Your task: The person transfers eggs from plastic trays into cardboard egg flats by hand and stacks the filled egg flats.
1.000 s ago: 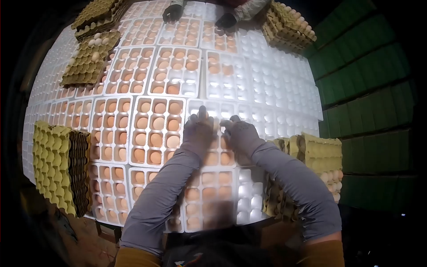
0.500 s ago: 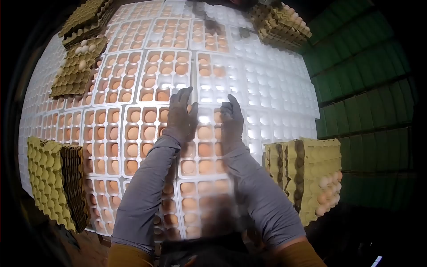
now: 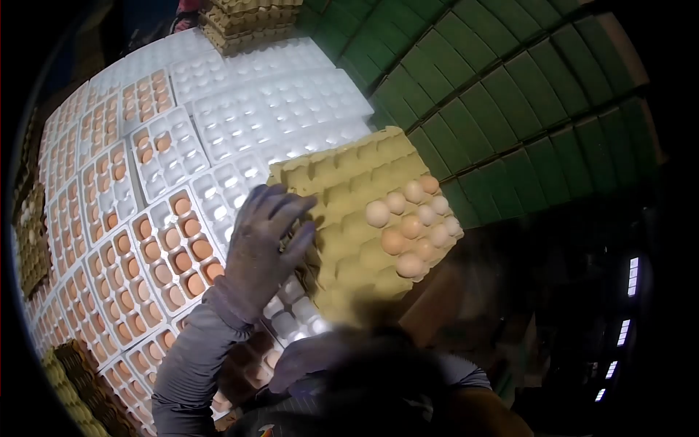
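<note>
My left hand (image 3: 266, 244), in a grey glove, reaches to the left edge of a stack of yellowish pulp egg trays (image 3: 346, 258). Its fingers are spread and apart, with the fingertips at the tray's edge; whether they touch it I cannot tell. A cluster of pale and brown eggs (image 3: 410, 226) sits at the right end of the top tray. What looks like my right hand (image 3: 309, 358) is low in front of my body, blurred and partly covered by a dark shape, its fingers unclear. Left of the stack, brown eggs (image 3: 201, 249) fill cells of a white foam tray (image 3: 170, 315).
More white foam trays (image 3: 255, 109) with vacant cells cover the far side. Green boxes (image 3: 502, 109) are stacked along the right. Other pulp tray stacks stand at the back (image 3: 251, 25) and lower left (image 3: 73, 386). A person's hand (image 3: 182, 24) shows at the far edge.
The view has swung right, toward the pulp tray stack. My left hand has left the foam trays for that stack's edge. My right hand has drawn back toward my body.
</note>
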A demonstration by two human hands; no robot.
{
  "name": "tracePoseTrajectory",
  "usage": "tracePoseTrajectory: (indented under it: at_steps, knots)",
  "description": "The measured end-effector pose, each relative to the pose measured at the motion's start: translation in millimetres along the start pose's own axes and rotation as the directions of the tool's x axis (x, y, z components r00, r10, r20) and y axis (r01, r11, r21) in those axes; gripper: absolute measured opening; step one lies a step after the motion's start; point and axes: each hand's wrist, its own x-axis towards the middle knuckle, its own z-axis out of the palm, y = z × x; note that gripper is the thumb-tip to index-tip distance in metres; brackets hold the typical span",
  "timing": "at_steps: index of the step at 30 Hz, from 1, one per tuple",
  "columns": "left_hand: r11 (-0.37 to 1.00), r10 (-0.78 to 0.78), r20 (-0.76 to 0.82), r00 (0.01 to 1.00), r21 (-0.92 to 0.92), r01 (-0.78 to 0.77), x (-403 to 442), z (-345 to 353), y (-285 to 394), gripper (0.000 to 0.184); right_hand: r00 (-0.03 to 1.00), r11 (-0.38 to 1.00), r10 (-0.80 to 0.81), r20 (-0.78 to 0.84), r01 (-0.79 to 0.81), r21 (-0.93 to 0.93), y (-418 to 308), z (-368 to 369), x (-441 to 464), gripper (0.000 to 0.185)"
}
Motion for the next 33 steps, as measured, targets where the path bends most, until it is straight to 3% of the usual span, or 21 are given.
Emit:
tracePoseTrajectory:
  at_steps: [3, 5, 8, 10, 12, 13, 14, 15, 16, 18, 19, 20, 21, 22, 24, 25, 26, 28, 29, 32, 33]
  knots:
    - [0.985, 0.050, 0.113, 0.992, 0.156, -0.067, 21.8, 48.8, 39.0, 0.025, 0.991, 0.950, -0.064, -0.115, 0.025, -0.310, -21.8, -42.7, -63.5, 0.024]
    - [0.966, 0.030, 0.168, 0.985, 0.249, -0.072, 37.7, 76.5, 54.2, 0.034, 0.971, 0.842, -0.053, -0.234, -0.083, -0.533, -75.6, -104.5, -73.0, 0.023]
    - [0.935, -0.096, 0.279, 0.955, 0.355, -0.010, 51.5, 105.8, 60.6, 0.037, 0.903, 0.760, -0.066, -0.424, -0.229, -0.608, -86.3, -194.0, -88.2, 0.021]
    - [0.938, -0.103, 0.291, 0.951, 0.348, -0.005, 56.7, 99.1, 70.6, 0.037, 0.941, 0.420, -0.273, -0.199, -0.070, -0.905, -66.9, -243.9, -87.1, 0.025]
    - [0.965, -0.252, 0.216, 0.943, 0.127, 0.229, 58.7, 87.0, 73.8, 0.044, 0.973, 0.482, -0.066, -0.220, -0.162, -0.861, -58.3, -268.0, -68.4, 0.031]
    - [0.874, -0.401, 0.173, 0.900, -0.222, 0.432, 56.8, 83.0, 75.2, 0.042, 0.985, 0.359, -0.101, -0.141, -0.096, -0.929, -33.6, -277.7, -69.4, 0.037]
    - [0.642, -0.539, 0.181, 0.823, -0.544, 0.540, 56.6, 77.5, 80.4, 0.040, 0.991, 0.425, -0.024, -0.134, -0.111, -0.898, -31.9, -284.3, -64.9, 0.039]
    - [0.399, -0.669, 0.180, 0.721, -0.731, 0.553, 55.5, 73.1, 89.0, 0.036, 0.991, 0.486, 0.055, -0.121, -0.132, -0.864, -34.8, -290.0, -59.4, 0.040]
    - [0.217, -0.645, 0.295, 0.705, -0.814, 0.539, 49.3, 66.7, 88.1, 0.039, 0.986, 0.538, 0.135, -0.097, -0.155, -0.828, -37.6, -295.2, -55.7, 0.041]
    - [0.253, -0.665, 0.471, 0.579, -0.588, 0.768, 45.7, 63.0, 88.2, 0.042, 0.961, 0.782, 0.186, -0.207, -0.272, -0.560, -51.2, -302.3, -59.3, 0.042]
    - [0.588, -0.642, 0.359, 0.677, -0.336, 0.736, 41.7, 77.8, 89.7, 0.039, 0.942, 0.912, 0.211, -0.262, -0.286, -0.294, -56.3, -310.0, -60.9, 0.039]
    - [0.809, -0.560, 0.332, 0.759, 0.018, 0.588, 45.4, 88.4, 110.4, 0.035, 0.917, 0.963, 0.254, -0.307, -0.268, -0.004, -62.2, -316.2, -61.8, 0.036]
    - [0.858, -0.511, 0.293, 0.808, 0.233, 0.458, 39.8, 101.2, 119.3, 0.035, 0.867, 0.889, 0.372, -0.330, -0.230, 0.396, -77.5, -313.0, -62.3, 0.032]
    - [0.844, -0.451, 0.272, 0.850, 0.439, 0.308, 35.5, 111.5, 125.0, 0.035, 0.901, 0.811, 0.397, -0.173, -0.257, 0.525, -71.6, -328.1, -68.3, 0.032]
    - [0.836, -0.506, 0.301, 0.808, 0.401, 0.374, 38.3, 115.0, 129.0, 0.038, 0.895, 0.871, 0.442, -0.057, -0.443, -0.212, -88.5, -327.2, -60.9, 0.034]
    - [0.840, -0.498, 0.271, 0.824, 0.388, 0.380, 38.8, 112.4, 126.7, 0.040, 0.955, 0.751, 0.296, 0.027, -0.215, -0.624, -86.6, -313.1, -58.6, 0.030]
    - [0.843, -0.490, 0.244, 0.837, 0.376, 0.384, 39.2, 110.1, 124.3, 0.042, 0.897, 0.434, 0.441, -0.026, -0.238, -0.869, -89.8, -293.5, -57.4, 0.024]
    - [0.838, -0.476, 0.265, 0.838, 0.426, 0.342, 37.8, 111.2, 126.9, 0.046, 0.827, 0.127, 0.542, 0.149, 0.095, -0.987, -78.2, -278.5, -57.4, 0.023]
    - [0.825, -0.474, 0.310, 0.824, 0.483, 0.292, 36.3, 114.2, 130.7, 0.047, 0.849, 0.105, 0.489, 0.198, 0.168, -0.980, -73.9, -280.2, -60.5, 0.028]
    - [0.823, -0.516, 0.345, 0.784, 0.453, 0.342, 39.1, 114.2, 137.9, 0.045, 0.907, 0.421, 0.421, 0.024, -0.172, -0.891, -79.8, -299.5, -68.4, 0.034]
    - [0.825, -0.547, 0.337, 0.766, 0.374, 0.424, 38.4, 111.8, 134.2, 0.045, 0.912, 0.651, 0.411, -0.018, -0.307, -0.694, -84.1, -311.1, -73.6, 0.037]
